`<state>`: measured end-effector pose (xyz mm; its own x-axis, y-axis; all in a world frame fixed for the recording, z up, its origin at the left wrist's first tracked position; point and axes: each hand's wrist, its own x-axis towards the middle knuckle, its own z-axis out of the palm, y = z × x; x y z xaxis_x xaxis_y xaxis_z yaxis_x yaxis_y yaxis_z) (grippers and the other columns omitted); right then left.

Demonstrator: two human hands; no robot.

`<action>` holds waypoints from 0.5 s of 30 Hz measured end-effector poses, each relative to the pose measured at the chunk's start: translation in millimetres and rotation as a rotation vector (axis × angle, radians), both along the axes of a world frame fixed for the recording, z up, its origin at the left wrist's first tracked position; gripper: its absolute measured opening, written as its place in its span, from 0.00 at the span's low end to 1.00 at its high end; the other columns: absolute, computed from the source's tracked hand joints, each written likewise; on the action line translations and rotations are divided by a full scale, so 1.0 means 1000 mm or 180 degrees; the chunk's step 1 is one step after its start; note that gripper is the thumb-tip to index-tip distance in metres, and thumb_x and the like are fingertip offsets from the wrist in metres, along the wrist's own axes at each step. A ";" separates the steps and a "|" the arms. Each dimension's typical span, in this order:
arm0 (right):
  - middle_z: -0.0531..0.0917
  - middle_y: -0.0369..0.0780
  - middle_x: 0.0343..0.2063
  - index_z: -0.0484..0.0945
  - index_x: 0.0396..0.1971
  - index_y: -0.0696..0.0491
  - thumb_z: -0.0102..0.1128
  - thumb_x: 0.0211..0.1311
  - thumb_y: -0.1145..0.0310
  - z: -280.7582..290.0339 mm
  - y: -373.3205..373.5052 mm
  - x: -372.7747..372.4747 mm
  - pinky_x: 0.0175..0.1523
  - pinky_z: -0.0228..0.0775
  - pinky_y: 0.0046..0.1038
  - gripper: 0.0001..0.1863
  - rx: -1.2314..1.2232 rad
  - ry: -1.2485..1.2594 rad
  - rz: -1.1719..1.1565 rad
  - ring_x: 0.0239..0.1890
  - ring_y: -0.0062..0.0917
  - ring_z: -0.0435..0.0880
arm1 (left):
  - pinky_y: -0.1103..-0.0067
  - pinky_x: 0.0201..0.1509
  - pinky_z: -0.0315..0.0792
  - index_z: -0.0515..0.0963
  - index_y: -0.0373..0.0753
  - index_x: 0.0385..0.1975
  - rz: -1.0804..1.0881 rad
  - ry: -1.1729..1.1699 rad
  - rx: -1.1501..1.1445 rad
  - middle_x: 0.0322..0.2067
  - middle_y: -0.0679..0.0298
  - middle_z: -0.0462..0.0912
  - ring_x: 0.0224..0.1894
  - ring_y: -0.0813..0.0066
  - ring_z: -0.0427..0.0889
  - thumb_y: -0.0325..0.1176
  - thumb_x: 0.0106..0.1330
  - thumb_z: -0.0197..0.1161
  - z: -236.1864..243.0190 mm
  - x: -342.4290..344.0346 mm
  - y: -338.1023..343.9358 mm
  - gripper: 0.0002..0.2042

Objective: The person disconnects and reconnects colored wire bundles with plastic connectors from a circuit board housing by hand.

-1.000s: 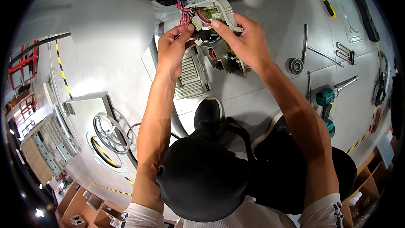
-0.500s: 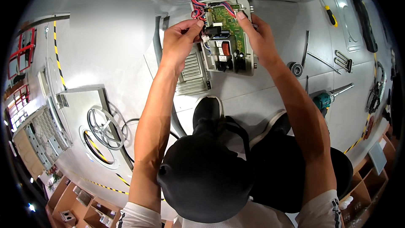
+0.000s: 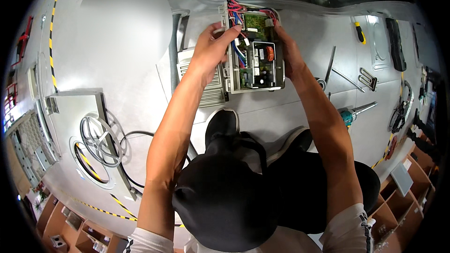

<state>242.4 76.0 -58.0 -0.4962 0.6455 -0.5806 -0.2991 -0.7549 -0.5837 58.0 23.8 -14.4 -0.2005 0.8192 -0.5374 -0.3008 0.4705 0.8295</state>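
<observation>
A pale grey control box is held up in front of me, its open side showing a green circuit board and a copper coil. Around its left edge is my left hand, with the thumb over the rim beside the wires. My right hand grips the opposite edge, its thumb near the upper right corner; the other fingers are mostly hidden behind. Red, blue and black wires run from the box's top up toward a metal cabinet. White plugs sit among the wires inside the box.
Below the box lies a slatted grey cover, beside a grey hose. At right are a screwdriver, a bearing, a heating element and a teal power drill. A spoked pulley rests on a panel at left.
My left hand has moved from pinching the wires to the box's left edge. The box is turned, so more of its left side and wiring shows. My right thumb has shifted toward the edge.
</observation>
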 end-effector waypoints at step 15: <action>0.82 0.37 0.24 0.81 0.35 0.58 0.63 0.55 0.52 0.039 0.022 -0.008 0.34 0.72 0.20 0.21 0.2892 -0.3349 0.0846 0.25 0.16 0.78 | 0.83 0.34 0.70 0.72 0.26 0.43 -0.0229 -0.0228 0.0417 0.31 0.59 0.81 0.31 0.81 0.76 0.26 0.62 0.55 -0.034 0.005 0.006 0.12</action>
